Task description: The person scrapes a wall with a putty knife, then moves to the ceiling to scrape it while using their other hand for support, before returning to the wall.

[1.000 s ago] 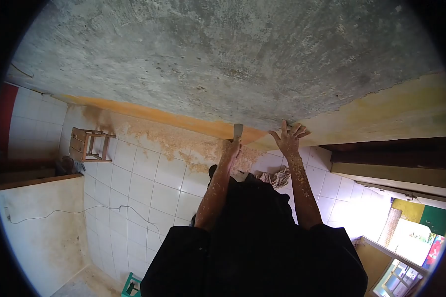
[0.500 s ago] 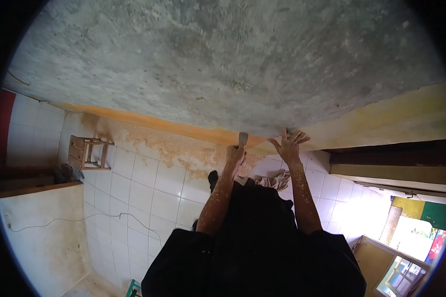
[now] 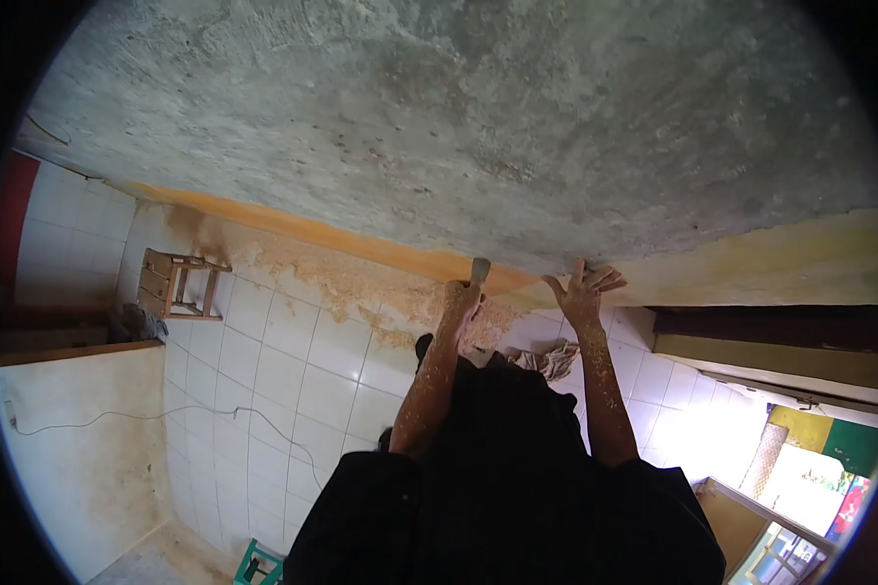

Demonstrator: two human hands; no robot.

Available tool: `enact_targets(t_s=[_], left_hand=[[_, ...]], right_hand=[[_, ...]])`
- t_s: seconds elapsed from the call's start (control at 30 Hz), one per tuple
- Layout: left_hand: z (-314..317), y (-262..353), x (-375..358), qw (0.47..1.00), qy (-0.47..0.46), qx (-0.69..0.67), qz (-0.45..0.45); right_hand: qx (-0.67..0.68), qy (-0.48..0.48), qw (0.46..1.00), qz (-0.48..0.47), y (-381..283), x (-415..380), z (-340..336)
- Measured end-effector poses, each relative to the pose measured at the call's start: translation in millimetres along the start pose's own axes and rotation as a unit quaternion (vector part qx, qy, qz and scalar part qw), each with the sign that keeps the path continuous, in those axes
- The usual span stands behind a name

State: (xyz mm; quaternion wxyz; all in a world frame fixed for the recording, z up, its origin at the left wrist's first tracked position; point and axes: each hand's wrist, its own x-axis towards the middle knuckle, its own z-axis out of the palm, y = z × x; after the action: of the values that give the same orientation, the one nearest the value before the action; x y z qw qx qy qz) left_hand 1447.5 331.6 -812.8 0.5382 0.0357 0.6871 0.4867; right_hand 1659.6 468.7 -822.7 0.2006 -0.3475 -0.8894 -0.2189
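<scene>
My left hand is wrapped round a scraper, whose flat blade points up at the lower part of the wall. The blade is at the border between bare grey plaster and a strip of orange paint. With fingers spread, my right hand rests against the wall to the right of the scraper, where the paint turns pale yellow. Pale flecks cover both forearms.
Scraped debris lies on the tiled floor along the wall. A wooden stool stands at the left. A crumpled cloth lies below my right hand. A cable crosses the left side, and a green stool is at the bottom.
The view has shifted and tilted slightly. My left hand still holds the scraper at nearly the same spot, and my right hand appears slightly farther right, still spread on the wall.
</scene>
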Motion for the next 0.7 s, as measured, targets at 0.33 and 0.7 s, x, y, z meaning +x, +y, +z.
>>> enact_targets(t_s=[0.33, 0.7], left_hand=[[-12, -33, 46, 0.999, 0.013, 0.017, 0.046], [-22, -15, 48, 0.999, 0.047, -0.003, -0.003]], right_hand=[[-0.012, 0.032, 0.999, -0.021, 4, 4, -3], [0.030, 0.016, 0.999, 0.040, -4, 6, -6]])
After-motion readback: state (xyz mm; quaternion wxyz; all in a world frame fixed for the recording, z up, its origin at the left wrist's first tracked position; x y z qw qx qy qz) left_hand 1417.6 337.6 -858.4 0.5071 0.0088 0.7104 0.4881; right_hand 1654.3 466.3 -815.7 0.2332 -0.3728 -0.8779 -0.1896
